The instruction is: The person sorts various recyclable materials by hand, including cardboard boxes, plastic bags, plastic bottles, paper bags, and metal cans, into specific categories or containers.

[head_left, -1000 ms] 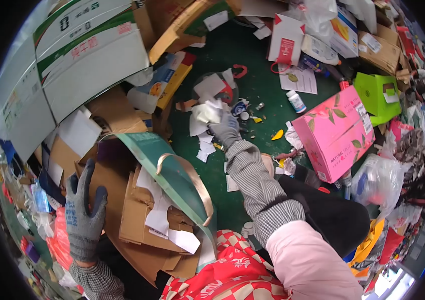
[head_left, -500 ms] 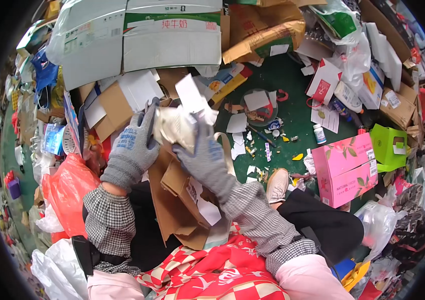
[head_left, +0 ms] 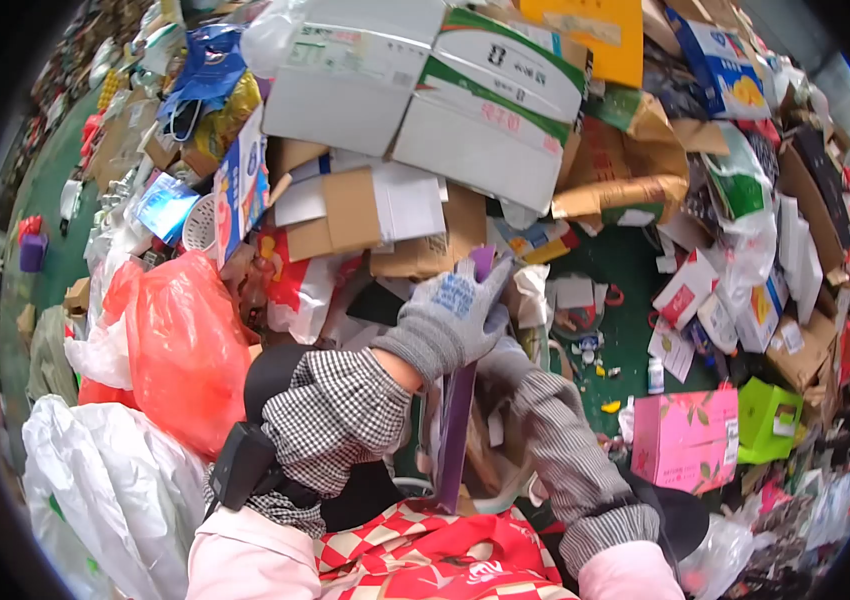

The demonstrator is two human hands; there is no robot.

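Note:
My left hand (head_left: pixel 445 318), in a grey glove with blue print, is closed round the upper part of a long, thin purple piece (head_left: pixel 457 425). That piece stands nearly upright over my lap, its lower end by the red checked apron (head_left: pixel 395 540). Just right of it is my right hand (head_left: pixel 508 362), also gloved and low against the piece; its fingers are mostly hidden. A crumpled whitish piece (head_left: pixel 532 292) shows beyond the right hand. Brown cardboard (head_left: pixel 485 465) lies between my forearms, partly covered by the purple piece.
Flattened milk cartons (head_left: pixel 490 125) lie at the top. An orange-red plastic bag (head_left: pixel 185 350) and a white sack (head_left: pixel 110 490) are on the left. To the right are a pink box (head_left: pixel 685 440), a green box (head_left: pixel 770 420) and small scraps on the green floor (head_left: pixel 595 400).
The view has turned, so the surroundings sit differently. The crumpled whitish thing and white card are no longer between my hands; the purple piece is there now.

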